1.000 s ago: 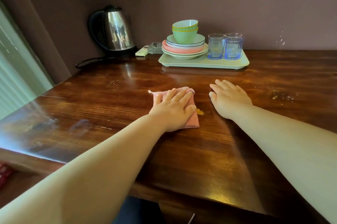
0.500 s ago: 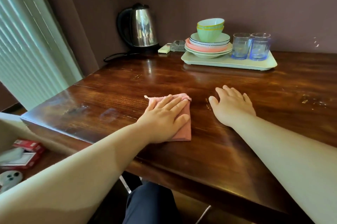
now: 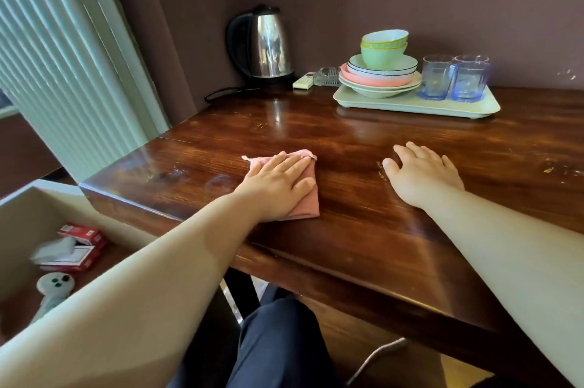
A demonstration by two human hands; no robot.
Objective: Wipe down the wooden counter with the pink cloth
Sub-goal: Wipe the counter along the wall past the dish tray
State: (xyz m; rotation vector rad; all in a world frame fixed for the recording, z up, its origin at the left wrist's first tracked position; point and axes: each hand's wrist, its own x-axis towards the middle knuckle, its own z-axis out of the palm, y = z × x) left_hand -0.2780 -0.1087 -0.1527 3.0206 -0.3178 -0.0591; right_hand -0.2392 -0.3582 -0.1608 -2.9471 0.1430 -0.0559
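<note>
Near the counter's (image 3: 363, 198) left front corner the left hand (image 3: 278, 184) presses flat on the pink cloth (image 3: 305, 207), the right hand (image 3: 422, 174) resting open beside it, while what look like crumbs (image 3: 551, 169) toward the right edge remain unwiped.

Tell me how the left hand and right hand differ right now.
The left hand presses flat on the pink cloth; the right hand rests on the bare counter. The left hand's fingers lie close together, the right hand's slightly spread. The left hand is nearer the counter's left end. Both are palm down, fingers pointing toward the wall.
</note>
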